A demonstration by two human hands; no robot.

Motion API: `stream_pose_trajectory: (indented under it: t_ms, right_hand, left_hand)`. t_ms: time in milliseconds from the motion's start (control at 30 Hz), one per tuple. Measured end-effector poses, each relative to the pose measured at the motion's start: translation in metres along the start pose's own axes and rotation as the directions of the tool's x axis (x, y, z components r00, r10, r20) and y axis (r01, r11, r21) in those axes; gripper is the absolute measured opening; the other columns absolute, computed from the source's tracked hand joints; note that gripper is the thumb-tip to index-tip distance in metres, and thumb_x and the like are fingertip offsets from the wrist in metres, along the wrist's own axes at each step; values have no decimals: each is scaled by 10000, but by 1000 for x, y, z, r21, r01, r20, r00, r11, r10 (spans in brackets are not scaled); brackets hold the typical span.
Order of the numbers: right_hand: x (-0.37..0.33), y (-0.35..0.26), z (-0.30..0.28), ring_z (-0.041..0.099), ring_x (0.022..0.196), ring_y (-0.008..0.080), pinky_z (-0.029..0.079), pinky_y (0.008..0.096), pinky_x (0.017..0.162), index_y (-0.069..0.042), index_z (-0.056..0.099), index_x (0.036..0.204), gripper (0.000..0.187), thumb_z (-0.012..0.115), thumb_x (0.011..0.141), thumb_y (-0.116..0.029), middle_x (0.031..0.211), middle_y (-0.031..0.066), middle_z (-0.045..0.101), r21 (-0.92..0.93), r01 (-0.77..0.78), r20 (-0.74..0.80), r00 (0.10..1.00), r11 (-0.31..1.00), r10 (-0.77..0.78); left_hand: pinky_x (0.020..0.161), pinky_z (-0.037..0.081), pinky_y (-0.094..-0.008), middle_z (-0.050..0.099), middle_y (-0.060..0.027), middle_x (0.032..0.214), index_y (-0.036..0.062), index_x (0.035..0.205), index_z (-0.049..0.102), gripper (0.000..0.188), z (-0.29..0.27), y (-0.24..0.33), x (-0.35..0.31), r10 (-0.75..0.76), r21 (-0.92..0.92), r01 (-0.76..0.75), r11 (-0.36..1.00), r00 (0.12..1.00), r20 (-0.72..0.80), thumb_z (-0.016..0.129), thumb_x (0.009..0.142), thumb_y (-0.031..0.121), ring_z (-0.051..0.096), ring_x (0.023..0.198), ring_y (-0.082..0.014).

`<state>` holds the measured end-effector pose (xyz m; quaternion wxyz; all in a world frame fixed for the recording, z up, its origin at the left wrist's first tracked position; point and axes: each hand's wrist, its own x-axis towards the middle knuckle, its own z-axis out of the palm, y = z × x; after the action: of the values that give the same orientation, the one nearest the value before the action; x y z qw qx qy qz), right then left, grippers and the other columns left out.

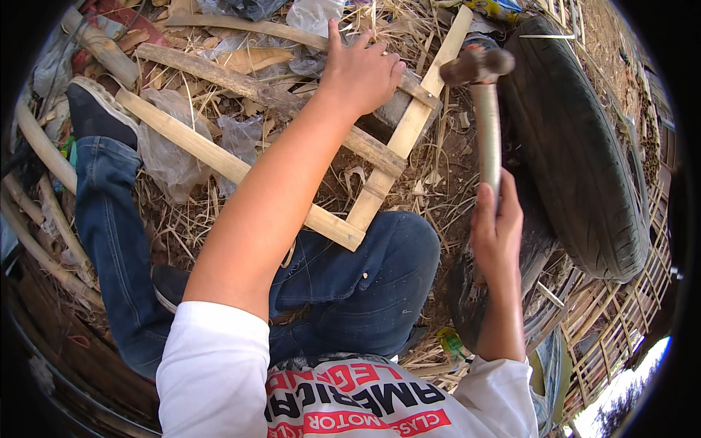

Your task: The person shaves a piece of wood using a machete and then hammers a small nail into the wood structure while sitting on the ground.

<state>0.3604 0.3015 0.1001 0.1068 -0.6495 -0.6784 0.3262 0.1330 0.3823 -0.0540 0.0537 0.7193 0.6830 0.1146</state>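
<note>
My right hand [498, 223] is closed around the pale handle of a hammer [488, 131], which stands raised with its rusty head at the top. My left hand [361, 73] lies with fingers spread over the far crosspiece [418, 90] of a pale wooden frame; whether its fingertips curl round the wood is hidden. That crosspiece meets a long side slat [410, 128], where a small nail head shows. A rougher wooden strip [372, 150] crosses the same slat in the middle, and a near strip [332, 225] joins its end by my knee.
A black tyre [577, 153] leans at the right, beside a woven bamboo lattice [621, 321]. A grey block [394, 115] sits under the far crosspiece. Straw, dry leaves and plastic bags [171, 146] litter the ground. Thick poles [45, 146] lie at the left, near my outstretched leg.
</note>
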Motion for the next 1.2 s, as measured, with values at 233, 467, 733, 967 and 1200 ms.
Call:
stream_pose_trajectory:
  t_ms: [233,467,733,967,1200]
  right_hand:
    - [-2,-26,-23,464,518,53,360,245,462,9,502,1278,403,479,1015,-295,620,-8,496,191,-108,6,994,976,109]
    - [8,-22,-21,436,490,35,339,213,441,8,511,1281,389,494,1013,-273,605,-27,471,137,-198,150,973,971,178]
    - [8,11,-15,435,513,40,352,225,450,6,505,1262,382,484,1011,-281,612,-20,486,66,-182,93,980,981,175]
    - [7,31,-10,440,462,33,332,201,411,-8,511,1264,397,472,1016,-315,592,-15,467,-103,96,25,995,990,-94]
    - [3,3,-27,509,509,128,415,297,479,-10,480,1273,384,476,1014,-293,613,79,524,19,-20,-43,999,1000,21]
  left_hand:
    - [1098,117,-702,572,-33,1340,200,1278,610,425,2,-5,1,-22,25,22,999,1000,-1,317,1022,371,416,1348,-227]
    - [1104,97,-700,543,-29,1376,213,1286,604,452,5,-6,2,-23,4,23,1000,1000,7,273,1030,384,395,1362,-225]
    - [1108,83,-700,537,-31,1381,212,1286,604,443,0,-4,7,-23,-10,24,1000,998,50,282,1028,373,378,1372,-224]
    - [1110,83,-700,515,-26,1404,206,1301,592,456,-5,4,5,-13,18,11,1000,993,121,270,1028,380,360,1385,-229]
    - [1005,300,-588,585,-65,1133,102,1023,614,292,1,-5,2,75,-23,-83,996,966,-248,411,994,310,492,1155,-217]
